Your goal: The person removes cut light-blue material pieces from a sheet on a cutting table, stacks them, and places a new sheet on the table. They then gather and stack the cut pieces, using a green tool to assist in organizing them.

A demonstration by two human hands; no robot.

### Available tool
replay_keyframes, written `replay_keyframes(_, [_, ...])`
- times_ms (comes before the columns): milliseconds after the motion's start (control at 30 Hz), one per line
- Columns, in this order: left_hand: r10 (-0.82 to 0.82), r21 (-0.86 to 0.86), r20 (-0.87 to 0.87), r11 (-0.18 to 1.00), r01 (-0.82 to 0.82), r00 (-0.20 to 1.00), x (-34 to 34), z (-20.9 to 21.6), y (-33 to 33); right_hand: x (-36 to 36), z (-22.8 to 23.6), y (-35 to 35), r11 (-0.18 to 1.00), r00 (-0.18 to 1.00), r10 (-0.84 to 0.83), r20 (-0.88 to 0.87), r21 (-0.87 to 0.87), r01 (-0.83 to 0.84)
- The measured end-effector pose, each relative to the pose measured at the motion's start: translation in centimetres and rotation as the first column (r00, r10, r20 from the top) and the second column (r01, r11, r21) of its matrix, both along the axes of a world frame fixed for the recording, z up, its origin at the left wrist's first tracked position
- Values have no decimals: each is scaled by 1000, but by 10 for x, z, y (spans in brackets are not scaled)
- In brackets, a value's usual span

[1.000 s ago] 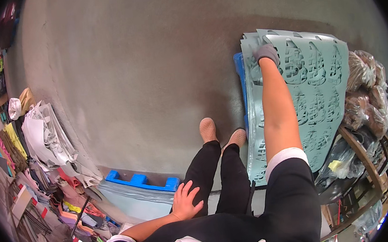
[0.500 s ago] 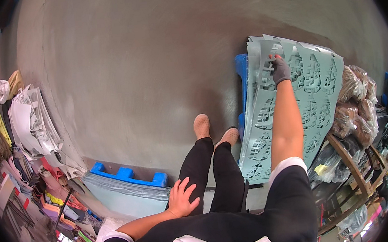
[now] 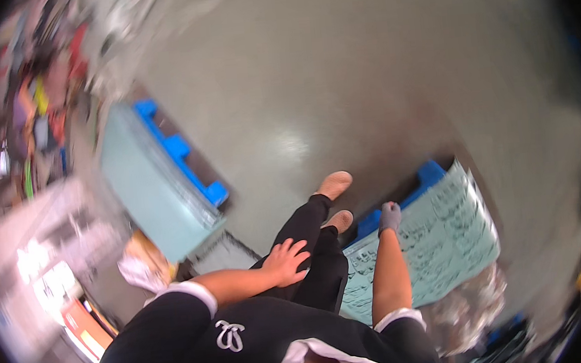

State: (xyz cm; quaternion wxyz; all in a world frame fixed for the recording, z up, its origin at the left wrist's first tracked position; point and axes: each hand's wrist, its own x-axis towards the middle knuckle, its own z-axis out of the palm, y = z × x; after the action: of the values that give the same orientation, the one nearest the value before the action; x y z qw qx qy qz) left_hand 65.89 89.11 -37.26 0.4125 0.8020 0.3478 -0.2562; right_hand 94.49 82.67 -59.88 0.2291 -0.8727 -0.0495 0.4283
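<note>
My left hand [image 3: 286,263] is open and holds nothing, its fingers spread in front of my dark trousers. My right hand [image 3: 390,218], in a grey fingerless glove, has its fingers curled in, and nothing shows in it. It is over the left edge of a stack of pale green sheets [image 3: 446,226] with rows of cut-out shapes. Whether it touches the sheets cannot be made out. Under the stack a blue pallet [image 3: 431,173] sticks out on the left side.
Left of my legs, smooth pale green sheets [image 3: 149,183] lie piled on another blue pallet [image 3: 175,147]. Clear plastic bags [image 3: 464,308] sit beside the cut-out stack. Colourful material [image 3: 42,110] fills the far left, blurred. Grey floor [image 3: 309,76] stretches ahead of my feet.
My view has turned left and blurred. My right hand has moved from the upper part of the cut-out sheets to their left edge. My left hand stays open.
</note>
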Motion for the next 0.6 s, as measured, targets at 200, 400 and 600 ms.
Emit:
replay_keyframes(200, [245, -95, -99, 962, -254, 964, -26, 6, -48, -73, 74, 52, 859, 825, 511, -241, 156, -487])
replay_keyframes(400, [656, -290, -359, 598, -747, 664, -126, 48, -97, -34, 154, 120, 504, 506, 861, -46, -56, -862])
replay_keyframes(600, [933, -161, -318, 123, -979, 170, -260, 36, -154, -77, 212, 220, 420, 428, 904, 25, -246, -874])
